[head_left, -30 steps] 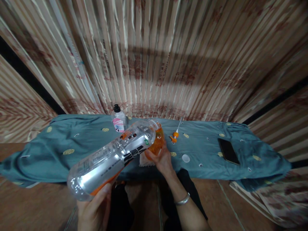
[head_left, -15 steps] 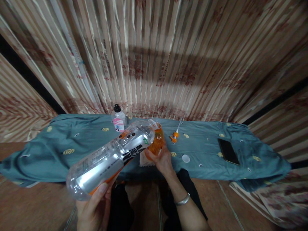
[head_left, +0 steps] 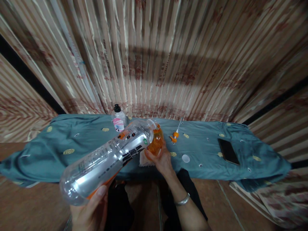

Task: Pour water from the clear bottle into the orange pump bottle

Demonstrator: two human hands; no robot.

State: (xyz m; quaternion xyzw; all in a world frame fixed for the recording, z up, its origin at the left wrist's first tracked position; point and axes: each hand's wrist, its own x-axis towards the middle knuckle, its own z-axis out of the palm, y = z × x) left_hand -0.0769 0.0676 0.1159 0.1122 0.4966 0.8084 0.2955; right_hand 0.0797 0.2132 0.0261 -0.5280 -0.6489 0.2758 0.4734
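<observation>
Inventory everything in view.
Large bottle: 1, clear and silver, centre left
Orange bottle: 1, translucent orange, centre
Capped bottle: 1, clear, back left
Pump top: 1, orange, right of centre
Disc: 1, whitish, front
Phone: 1, black, right
Small cloth: 1, pale, front centre
Sheet: 1, teal, across middle
Curtain: count unclear, beige, behind
Bars: several, black, sides
Floor: 1, brown, bottom
Bracelet: 1, silver, lower right of centre
Trouser legs: 2, black, bottom
Left grip: 1, bare, on large bottle
Right grip: 1, bare, on orange bottle

Left hand [head_left: 90,205]: big bottle [head_left: 96,157], clear glossy plastic; label [head_left: 109,168] shiny, foil-like | right hand [head_left: 162,159]: small bottle [head_left: 156,141], translucent glossy plastic | behind right hand: bangle [head_left: 183,200], smooth polished metal | beneath right hand: sheet [head_left: 203,149], smooth matt-looking cloth | beyond both hands: curtain [head_left: 154,67], ribbed fabric, satin sheen
</observation>
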